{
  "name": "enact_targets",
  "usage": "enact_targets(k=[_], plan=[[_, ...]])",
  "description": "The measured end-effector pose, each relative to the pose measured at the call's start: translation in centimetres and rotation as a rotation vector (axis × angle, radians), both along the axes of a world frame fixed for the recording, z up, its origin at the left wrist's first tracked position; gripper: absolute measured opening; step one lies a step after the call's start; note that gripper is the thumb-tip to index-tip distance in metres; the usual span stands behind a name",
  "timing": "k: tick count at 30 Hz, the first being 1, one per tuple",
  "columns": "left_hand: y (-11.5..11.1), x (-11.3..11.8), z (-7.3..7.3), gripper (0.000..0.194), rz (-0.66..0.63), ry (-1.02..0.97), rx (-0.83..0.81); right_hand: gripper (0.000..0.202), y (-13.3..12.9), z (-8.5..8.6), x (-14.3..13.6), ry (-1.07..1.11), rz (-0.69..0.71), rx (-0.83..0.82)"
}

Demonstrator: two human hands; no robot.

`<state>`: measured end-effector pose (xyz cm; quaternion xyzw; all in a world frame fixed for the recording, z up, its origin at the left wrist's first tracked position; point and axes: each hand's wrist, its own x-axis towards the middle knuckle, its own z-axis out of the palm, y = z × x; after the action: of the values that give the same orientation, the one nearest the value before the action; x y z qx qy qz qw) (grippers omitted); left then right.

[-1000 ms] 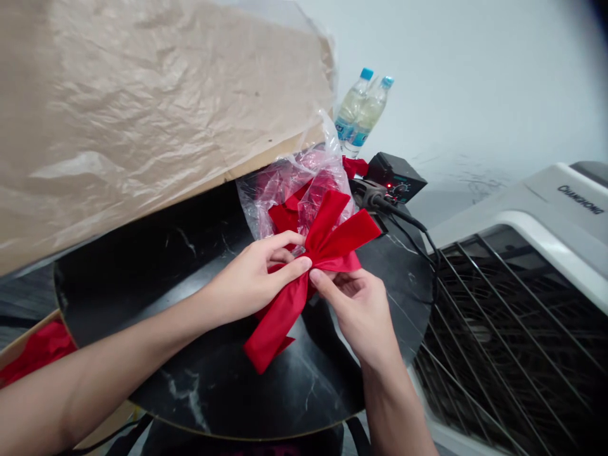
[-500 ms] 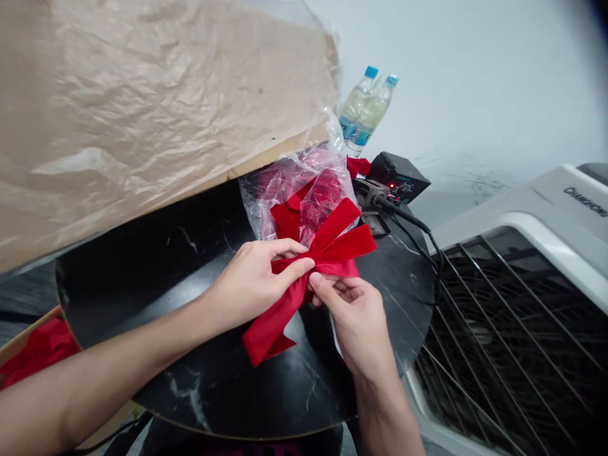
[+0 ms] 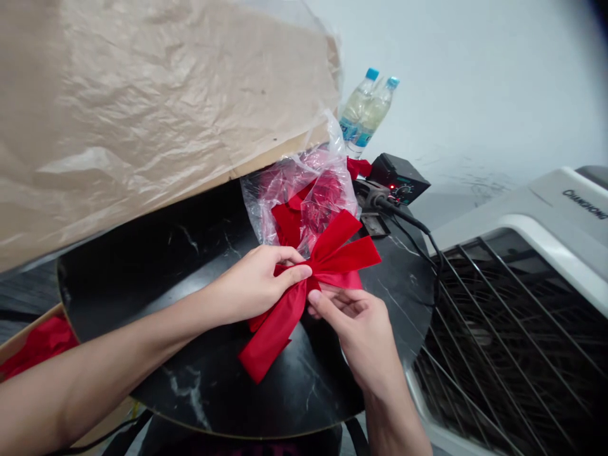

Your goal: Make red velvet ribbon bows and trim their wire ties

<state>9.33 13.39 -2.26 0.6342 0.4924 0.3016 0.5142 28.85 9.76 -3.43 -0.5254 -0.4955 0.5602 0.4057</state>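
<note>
Head view has the red bow (image 3: 325, 263) above the black marbled tabletop (image 3: 204, 373), held between both hands. From the left, the left hand (image 3: 256, 278) pinches its middle between thumb and forefinger; just below that, the right hand (image 3: 363, 326) has its thumb against the gathered centre, with the other fingers curled in behind. What those rear fingers grip, I can't tell.

As for progress, I'd judge the bow largely shaped: its broad ends fan out and its middle is drawn in. Whether the centre is fastened can't be seen under the fingers, so some securing or straightening there may be left.

Just beyond the bow lies a clear plastic bag (image 3: 259, 209), crumpled, with red material (image 3: 323, 196) showing through it. Farther beyond, to the bow's right, stand two bottles (image 3: 375, 114) of pale yellowish liquid with blue caps. Well to the bow's left, lower down, an open carton (image 3: 31, 328) holds red fabric (image 3: 42, 345); how full it is stays hidden by the forearm.
</note>
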Motion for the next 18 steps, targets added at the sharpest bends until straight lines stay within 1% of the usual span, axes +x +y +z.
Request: enact_targets(k=[1, 2, 3, 4, 5, 7, 8, 9, 12, 15, 18], plan=[[0.0, 0.0, 0.1, 0.03, 0.013, -0.03, -0.038, 0.029, -0.4, 0.2, 0.3, -0.053, 0.049, 0.027], [0.1, -0.1, 0.2, 0.029, 0.025, -0.07, -0.087, 0.029, -0.8, 0.6, 0.8, -0.143, 0.1, 0.088], [0.1, -0.2, 0.4, 0.028, 0.035, -0.114, -0.143, 0.028, -1.1, 1.0, 1.4, -0.265, 0.146, 0.196], [0.0, -0.2, 0.5, 0.028, 0.04, -0.161, -0.205, 0.027, -1.5, 1.4, 2.0, -0.403, 0.179, 0.349], [0.0, -0.3, 0.6, 0.028, 0.035, -0.211, -0.266, 0.027, -1.7, 1.9, 2.6, -0.536, 0.198, 0.535], [-0.1, -0.3, 0.6, 0.029, 0.009, -0.309, -0.378, 0.033, -1.7, 2.7, 3.7, -0.729, 0.226, 0.893], [-0.2, -0.4, 0.6, 0.029, -0.002, -0.353, -0.428, 0.037, -1.4, 3.0, 4.1, -0.785, 0.252, 1.021], [-0.3, -0.4, 0.6, 0.028, -0.007, -0.393, -0.474, 0.04, -1.0, 3.2, 4.4, -0.827, 0.284, 1.109], [-0.3, -0.4, 0.6, 0.025, -0.009, -0.476, -0.574, 0.042, 0.5, 3.2, 4.4, -0.913, 0.343, 1.258], [-0.3, -0.3, 0.6, 0.023, -0.014, -0.516, -0.614, 0.037, 1.7, 2.7, 3.8, -0.895, 0.311, 1.37], [-0.3, -0.2, 0.8, 0.022, -0.013, -0.54, -0.636, 0.032, 2.3, 2.3, 3.4, -0.864, 0.271, 1.411]])
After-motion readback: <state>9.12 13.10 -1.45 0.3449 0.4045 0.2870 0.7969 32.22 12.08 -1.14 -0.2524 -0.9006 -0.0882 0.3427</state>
